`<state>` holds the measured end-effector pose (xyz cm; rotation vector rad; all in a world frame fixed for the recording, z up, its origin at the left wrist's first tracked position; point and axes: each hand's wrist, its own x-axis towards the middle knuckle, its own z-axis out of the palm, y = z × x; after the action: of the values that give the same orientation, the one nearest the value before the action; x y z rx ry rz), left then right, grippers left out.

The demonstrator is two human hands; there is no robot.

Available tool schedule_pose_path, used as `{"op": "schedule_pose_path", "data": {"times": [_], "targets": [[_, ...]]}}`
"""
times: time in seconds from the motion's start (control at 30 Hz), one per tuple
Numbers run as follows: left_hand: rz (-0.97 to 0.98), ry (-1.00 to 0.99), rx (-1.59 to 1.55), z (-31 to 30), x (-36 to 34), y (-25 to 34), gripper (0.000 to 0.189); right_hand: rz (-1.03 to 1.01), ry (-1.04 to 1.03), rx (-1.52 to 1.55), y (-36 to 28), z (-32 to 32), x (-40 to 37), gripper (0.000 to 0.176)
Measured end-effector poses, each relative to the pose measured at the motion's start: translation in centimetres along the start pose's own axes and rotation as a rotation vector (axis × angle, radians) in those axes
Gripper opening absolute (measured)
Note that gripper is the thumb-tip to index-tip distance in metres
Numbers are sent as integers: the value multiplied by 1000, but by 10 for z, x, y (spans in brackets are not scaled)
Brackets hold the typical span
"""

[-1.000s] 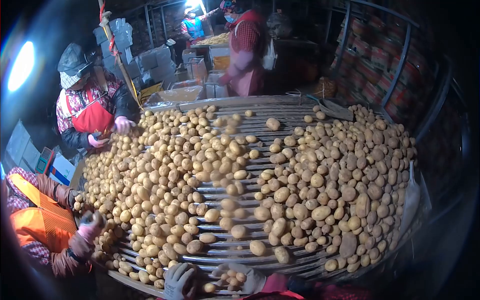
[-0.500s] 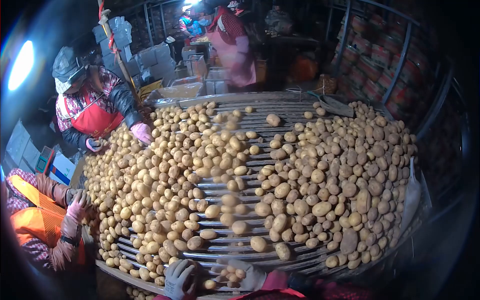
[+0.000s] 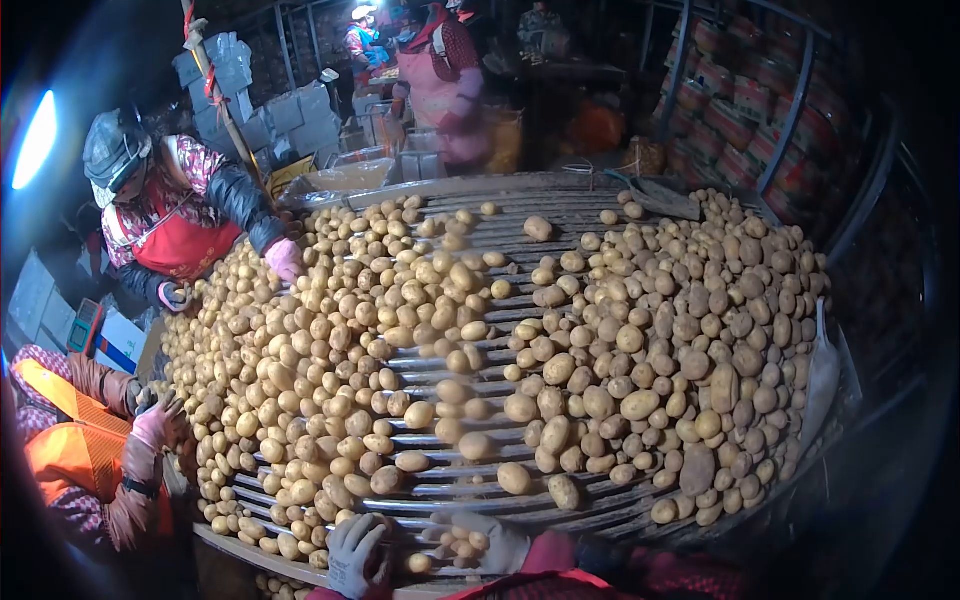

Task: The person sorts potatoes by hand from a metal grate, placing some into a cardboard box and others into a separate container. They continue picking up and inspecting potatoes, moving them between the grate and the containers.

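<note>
My left hand (image 3: 358, 556), in a grey glove, rests at the near edge of the slatted table (image 3: 440, 508) with its fingers curled; whether anything is inside them is hidden. A single potato (image 3: 418, 564) lies just right of it. My right hand (image 3: 497, 546), gloved too, is wrapped around several small potatoes (image 3: 462, 543) above the slats. Left of the bare slats is a large heap of pale potatoes (image 3: 310, 350). On the right spreads another heap of darker, dustier potatoes (image 3: 700, 330). Some potatoes between the heaps look blurred.
A co-worker in a red apron (image 3: 185, 245) reaches into the left heap. Another in an orange vest (image 3: 75, 440) sits at the left edge. Farther back are a person in pink (image 3: 440, 90), boxes (image 3: 350, 176) and stacked sacks (image 3: 735, 125). A scoop (image 3: 665, 200) lies at the far edge.
The view has shifted slightly. The person in pink at the back has turned and moved a little left. My hands stay in nearly the same places, the right one still around small potatoes.
</note>
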<state>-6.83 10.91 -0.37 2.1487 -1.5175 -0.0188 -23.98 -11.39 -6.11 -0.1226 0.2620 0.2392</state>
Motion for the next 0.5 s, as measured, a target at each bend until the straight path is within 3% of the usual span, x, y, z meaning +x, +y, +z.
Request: {"op": "schedule_pose_path", "data": {"times": [0.1, 0.13, 0.23, 0.27, 0.33, 0.43, 0.5], "targets": [[-13, 52, -22, 4, 2, 3, 45, -53, 132, -141, -3, 22, -5, 45], [-23, 76, -28, 3, 4, 6, 46, -129, 139, -370, -1, 30, -8, 46], [-39, -3, 19, 9, -7, -7, 54, 6, 115, -24, 3, -14, 9, 53], [-37, -22, 23, 6, -6, -5, 54, -56, 20, -134, 4, -13, 11, 53], [-45, -26, 15, 7, -6, -4, 55, -286, 40, -625, 8, 4, 5, 42], [-5, -13, 8, 7, -4, -2, 56, -257, -4, -584, 0, -10, 9, 44], [14, -25, 4, 10, -6, -4, 58, -189, 130, -398, -8, 1, 5, 41]]}}
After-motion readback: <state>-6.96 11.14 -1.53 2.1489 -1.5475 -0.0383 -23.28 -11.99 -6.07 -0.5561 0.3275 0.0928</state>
